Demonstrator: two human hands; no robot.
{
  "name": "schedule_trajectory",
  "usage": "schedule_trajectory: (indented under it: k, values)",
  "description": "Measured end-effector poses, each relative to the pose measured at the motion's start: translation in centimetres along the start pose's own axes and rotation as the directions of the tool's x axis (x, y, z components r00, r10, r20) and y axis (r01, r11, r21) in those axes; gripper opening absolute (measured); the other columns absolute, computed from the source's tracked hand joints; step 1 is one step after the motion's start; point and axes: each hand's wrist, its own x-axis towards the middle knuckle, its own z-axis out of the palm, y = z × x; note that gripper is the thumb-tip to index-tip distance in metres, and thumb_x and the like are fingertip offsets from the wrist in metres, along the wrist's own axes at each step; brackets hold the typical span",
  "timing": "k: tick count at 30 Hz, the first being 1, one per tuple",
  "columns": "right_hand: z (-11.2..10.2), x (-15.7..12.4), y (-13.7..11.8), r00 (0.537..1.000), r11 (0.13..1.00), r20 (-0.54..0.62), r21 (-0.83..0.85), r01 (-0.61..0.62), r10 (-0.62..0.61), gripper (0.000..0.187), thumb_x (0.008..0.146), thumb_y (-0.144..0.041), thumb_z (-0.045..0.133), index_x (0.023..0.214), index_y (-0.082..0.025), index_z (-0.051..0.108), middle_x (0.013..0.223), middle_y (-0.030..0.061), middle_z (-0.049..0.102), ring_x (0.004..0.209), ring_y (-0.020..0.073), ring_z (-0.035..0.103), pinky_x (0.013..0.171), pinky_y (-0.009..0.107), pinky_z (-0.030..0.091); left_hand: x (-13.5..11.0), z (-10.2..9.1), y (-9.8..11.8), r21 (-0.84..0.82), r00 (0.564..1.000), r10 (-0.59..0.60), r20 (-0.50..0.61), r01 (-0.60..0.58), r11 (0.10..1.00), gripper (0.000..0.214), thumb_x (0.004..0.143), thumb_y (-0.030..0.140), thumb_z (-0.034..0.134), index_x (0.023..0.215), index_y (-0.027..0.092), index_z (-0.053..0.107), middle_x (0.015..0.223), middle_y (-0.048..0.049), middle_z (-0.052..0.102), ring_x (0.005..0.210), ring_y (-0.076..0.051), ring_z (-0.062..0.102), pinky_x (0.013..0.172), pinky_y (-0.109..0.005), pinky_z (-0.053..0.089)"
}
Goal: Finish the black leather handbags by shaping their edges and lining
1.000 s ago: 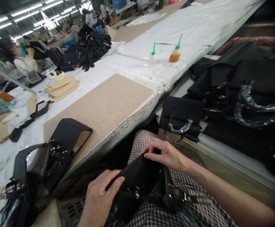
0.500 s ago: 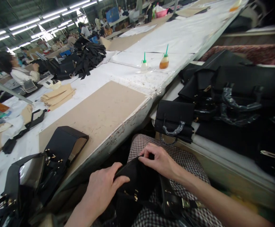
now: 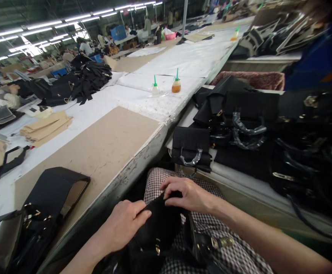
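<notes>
Beside the desk (image 3: 138,101), the bag (image 3: 151,226) is held over the lap (image 3: 151,180); the left hand (image 3: 124,224) and right hand (image 3: 187,195) have fingers clamped on its edge. An amber bottle (image 3: 176,87), clear bottle (image 3: 155,90) and second bag (image 3: 50,190) are on the desk.

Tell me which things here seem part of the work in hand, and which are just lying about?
In hand:
- black bag with gold fittings
- left hand and right hand, gripping its edge

Apparently just lying about:
- green-tipped bottles
- folded tan pieces
- pink basin
</notes>
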Motion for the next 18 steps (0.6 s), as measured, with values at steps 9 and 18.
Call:
schedule_trajectory:
  k: [9,18]
  values:
    - [-0.3,-0.8,-0.9,0.993,0.99,-0.09,0.121,-0.068,0.079,0.009,0.084,-0.021,0.069,0.076,-0.019,0.066,0.1,0.0019,0.071,0.093,0.0179,0.065,0.086,0.032,0.048,-0.6,0.2,0.1,-0.043,0.999,-0.043,-0.015,0.042,0.998,0.038,0.096,0.042,0.043,0.066,0.019,0.042,0.06,0.0045,0.042,0.059,-0.013,0.042,0.057,-0.028,0.02]
    - [1.0,-1.4,-0.2,0.943,0.971,-0.234,0.08,-0.224,0.236,0.016,0.081,-0.02,0.068,0.07,-0.019,0.057,0.086,-0.0012,0.07,0.078,0.0155,0.064,0.073,0.029,0.046,-0.5,0.6,0.4,-0.076,1.0,-0.023,-0.012,0.022,0.997,0.04,0.097,0.042,0.04,0.064,0.019,0.037,0.056,0.0054,0.038,0.056,-0.012,0.04,0.057,-0.027,0.021]
